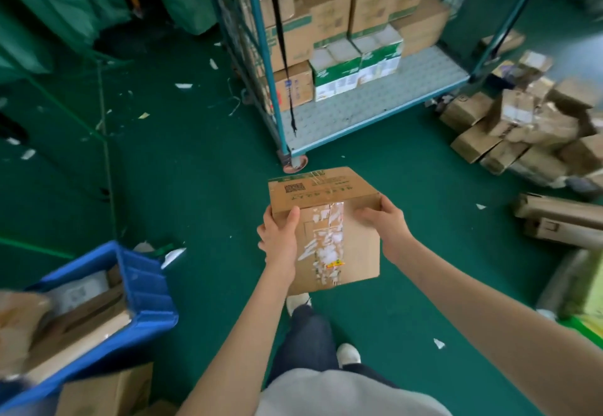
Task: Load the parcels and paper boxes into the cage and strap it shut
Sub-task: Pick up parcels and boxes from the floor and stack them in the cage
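A brown cardboard box [339,216] with torn white label scraps and clear tape is held in front of me, above the green floor. My left hand [277,236] grips its left edge, thumb on the top face. Its right corner sits in the grip of my right hand [385,223]. Ahead stands the blue-framed cage [375,105] on wheels, its grey floor partly bare, with brown and green-and-white boxes [342,40] stacked at the back. A black strap [284,56] hangs down its front left post.
A pile of loose cardboard parcels [528,128] lies on the floor at the right, with long flat cartons [561,219] nearer. A blue bin [107,311] holding parcels stands at lower left. Green sacks [65,7] hang on frames at the left. Paper scraps litter the floor.
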